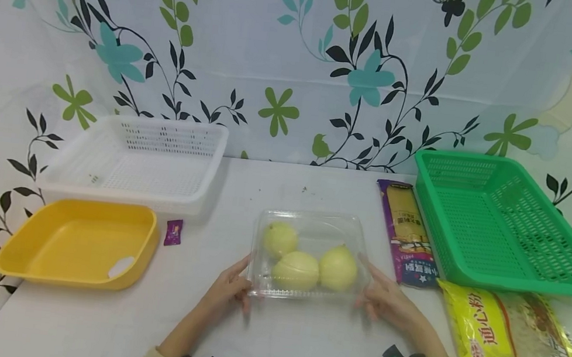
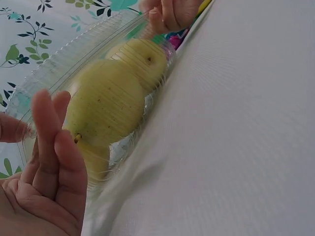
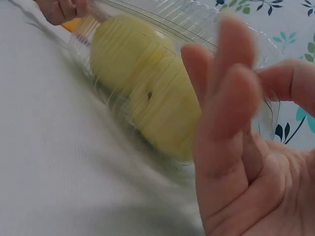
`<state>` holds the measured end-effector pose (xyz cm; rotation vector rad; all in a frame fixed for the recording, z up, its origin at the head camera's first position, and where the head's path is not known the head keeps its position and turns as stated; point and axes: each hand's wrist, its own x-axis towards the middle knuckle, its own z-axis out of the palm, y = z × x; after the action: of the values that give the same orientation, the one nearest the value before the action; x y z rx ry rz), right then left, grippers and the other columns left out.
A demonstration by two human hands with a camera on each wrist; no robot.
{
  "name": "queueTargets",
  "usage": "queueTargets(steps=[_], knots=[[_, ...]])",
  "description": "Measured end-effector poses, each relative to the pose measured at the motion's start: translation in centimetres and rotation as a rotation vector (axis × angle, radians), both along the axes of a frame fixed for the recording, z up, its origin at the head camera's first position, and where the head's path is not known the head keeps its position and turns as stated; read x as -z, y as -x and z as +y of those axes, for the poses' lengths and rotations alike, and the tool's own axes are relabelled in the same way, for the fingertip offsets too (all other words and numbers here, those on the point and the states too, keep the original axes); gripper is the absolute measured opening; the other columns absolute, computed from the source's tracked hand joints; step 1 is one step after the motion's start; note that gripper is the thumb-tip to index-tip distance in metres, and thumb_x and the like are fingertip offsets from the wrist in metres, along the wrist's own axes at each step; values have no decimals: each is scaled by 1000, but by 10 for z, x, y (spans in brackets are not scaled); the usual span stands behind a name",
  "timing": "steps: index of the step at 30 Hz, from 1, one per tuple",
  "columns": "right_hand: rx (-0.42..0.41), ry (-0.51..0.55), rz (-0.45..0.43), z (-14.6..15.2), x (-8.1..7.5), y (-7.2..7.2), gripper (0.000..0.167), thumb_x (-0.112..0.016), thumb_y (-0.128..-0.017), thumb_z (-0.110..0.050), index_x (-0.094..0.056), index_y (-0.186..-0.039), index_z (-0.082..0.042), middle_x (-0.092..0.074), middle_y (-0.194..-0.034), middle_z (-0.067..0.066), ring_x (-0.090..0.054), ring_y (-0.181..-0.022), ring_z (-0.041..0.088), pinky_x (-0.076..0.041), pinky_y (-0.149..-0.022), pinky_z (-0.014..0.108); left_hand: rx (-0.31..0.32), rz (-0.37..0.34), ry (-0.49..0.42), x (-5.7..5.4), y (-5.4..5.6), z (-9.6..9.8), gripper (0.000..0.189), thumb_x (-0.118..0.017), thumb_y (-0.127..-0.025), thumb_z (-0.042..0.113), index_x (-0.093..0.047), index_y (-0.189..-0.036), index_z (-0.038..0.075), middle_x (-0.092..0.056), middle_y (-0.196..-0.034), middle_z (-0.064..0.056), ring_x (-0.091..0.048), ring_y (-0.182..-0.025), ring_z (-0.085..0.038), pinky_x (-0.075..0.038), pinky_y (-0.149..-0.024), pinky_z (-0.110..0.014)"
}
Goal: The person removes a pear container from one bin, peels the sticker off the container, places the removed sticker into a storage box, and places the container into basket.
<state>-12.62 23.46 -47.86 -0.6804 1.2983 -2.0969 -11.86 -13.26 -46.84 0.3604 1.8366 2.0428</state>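
Observation:
A clear plastic clamshell box (image 1: 313,220) holds three yellow-green pears (image 1: 296,271) at the middle of the table, its lid down. My left hand (image 1: 230,283) pinches the box's near left edge. On the opposite side, my right hand (image 1: 384,296) pinches the right edge. The left wrist view shows a thumb (image 2: 12,129) against the rim, with other fingers in front of the box wall. Likewise, in the right wrist view the thumb (image 3: 290,83) meets the rim. Whether the box's base touches the table cannot be told.
On the left stand a white basket (image 1: 156,199), a yellow basin (image 1: 86,209) and a small purple packet (image 1: 173,232). To the right are a green basket (image 1: 502,280), a purple pasta bag (image 1: 407,233) and a yellow noodle bag (image 1: 511,339). A patterned curtain (image 1: 300,56) hangs behind.

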Motion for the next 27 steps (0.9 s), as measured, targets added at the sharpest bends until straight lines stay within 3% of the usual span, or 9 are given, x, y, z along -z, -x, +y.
queueTargets(steps=[5,14,18,23,27], knots=[[-36,20,-65,0,4,3,67,-26,-91,8,5,-143,-20,-63,-95,18,-51,-53,3,-39,-44,13,71,40,-60,2,1,-4,65,-41,-85,-1,-9,-142,-1,-66,-74,-8,-56,-46,-11,-43,-49,-21],[-7,-2,-25,-2,4,6,71,-34,-90,7,-1,-144,-25,-64,-93,17,-40,-45,1,-31,-39,14,21,23,-135,4,2,-4,68,-41,-83,-2,-8,-142,2,-65,-72,-7,-52,-45,-9,-41,-45,-19],[-12,58,-38,-6,4,5,70,-30,-90,9,-3,-144,-27,-65,-93,16,-39,-46,2,-27,-39,16,33,43,-206,4,3,-5,68,-39,-83,-4,-6,-142,1,-65,-72,-7,-51,-46,-8,-40,-43,-18],[-5,181,-67,-16,-1,-1,70,-24,-90,11,-3,-144,-29,-65,-93,16,-46,-51,1,-33,-43,14,66,60,-289,1,3,-7,67,-37,-83,-5,-6,-142,1,-65,-72,-7,-53,-48,-8,-41,-43,-17],[-17,318,-121,-26,-7,-2,73,-19,-89,13,0,-143,-30,-64,-93,19,-52,-53,2,-36,-45,12,64,57,-330,-12,4,-9,65,-37,-84,-5,-6,-142,0,-65,-69,-4,-55,-49,-8,-42,-46,-17]])
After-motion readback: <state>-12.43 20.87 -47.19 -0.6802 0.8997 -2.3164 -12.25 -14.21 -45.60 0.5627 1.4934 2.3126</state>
